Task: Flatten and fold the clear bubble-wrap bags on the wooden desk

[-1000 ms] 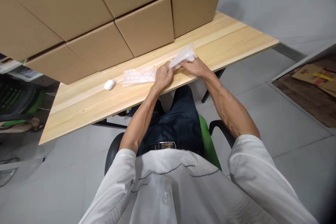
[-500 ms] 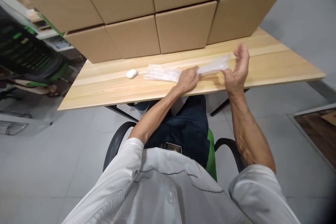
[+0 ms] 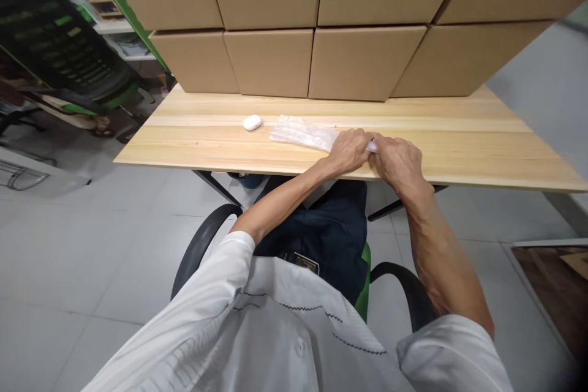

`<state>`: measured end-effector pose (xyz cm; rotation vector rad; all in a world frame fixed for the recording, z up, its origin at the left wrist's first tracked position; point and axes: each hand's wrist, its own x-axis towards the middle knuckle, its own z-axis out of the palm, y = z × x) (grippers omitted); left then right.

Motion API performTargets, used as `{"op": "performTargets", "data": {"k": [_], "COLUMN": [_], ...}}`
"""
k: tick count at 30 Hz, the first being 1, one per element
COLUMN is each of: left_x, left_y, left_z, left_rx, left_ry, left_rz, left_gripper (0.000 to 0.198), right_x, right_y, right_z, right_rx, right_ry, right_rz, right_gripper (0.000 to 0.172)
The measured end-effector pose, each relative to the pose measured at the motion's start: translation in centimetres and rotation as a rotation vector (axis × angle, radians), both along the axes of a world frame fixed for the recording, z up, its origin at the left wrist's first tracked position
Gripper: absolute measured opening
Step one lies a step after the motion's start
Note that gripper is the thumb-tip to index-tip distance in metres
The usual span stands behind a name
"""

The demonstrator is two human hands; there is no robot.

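A stack of clear plastic bags (image 3: 303,132) lies on the wooden table (image 3: 459,141) just in front of me. My left hand (image 3: 350,150) rests on the right end of the bags with its fingers curled over the plastic. My right hand (image 3: 399,163) is right beside it, fingers closed on a bit of the same plastic that shows between the two hands. A small white oval object (image 3: 252,122) sits on the table to the left of the bags.
Stacked cardboard boxes (image 3: 312,30) stand along the back of the table. I sit on a green and black chair (image 3: 367,282). Another green chair (image 3: 68,67) and shelves are at the far left. Grey tiled floor surrounds the table.
My right hand, raised and open half a second ago, has come down and closed on the plastic beside my left hand. The lifted bag end now lies under the hands. The view swung.
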<state>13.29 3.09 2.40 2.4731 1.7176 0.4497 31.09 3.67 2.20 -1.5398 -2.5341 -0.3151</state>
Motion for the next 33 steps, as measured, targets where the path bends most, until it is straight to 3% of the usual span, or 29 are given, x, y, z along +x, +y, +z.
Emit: {"op": "performTargets", "data": {"k": [5, 11, 14, 18, 23, 33], "left_x": [-2.8, -6.2, -6.1, -5.5, -5.5, -7.4], "left_y": [-1.3, -2.7, -3.0, -3.1, -2.8, -2.9], "left_z": [0.0, 1.5, 1.9, 1.8, 1.3, 1.1], "left_rx": [0.047, -0.045, -0.056, -0.033, -0.026, -0.01], "left_ry": [0.13, 0.189, 0.209, 0.202, 0.178, 0.176], "left_rz": [0.003, 0.067, 0.078, 0.098, 0.083, 0.1], "left_gripper": [0.045, 0.045, 0.046, 0.045, 0.045, 0.046], "right_x": [2.0, 4.4, 3.3, -0.8, -5.0, -3.1], "right_y": [0.1, 0.9, 0.2, -0.6, -0.4, 0.7], "right_z": [-0.3, -1.5, -1.1, 0.2, 0.9, -0.9], "right_rx": [0.007, 0.034, 0.089, 0.056, -0.082, -0.126], "right_ry": [-0.006, 0.053, 0.079, 0.084, 0.014, 0.109], "right_rz": [-0.045, -0.077, 0.012, 0.152, 0.073, 0.114], "right_gripper": [0.046, 0.043, 0.056, 0.072, 0.051, 0.056]}}
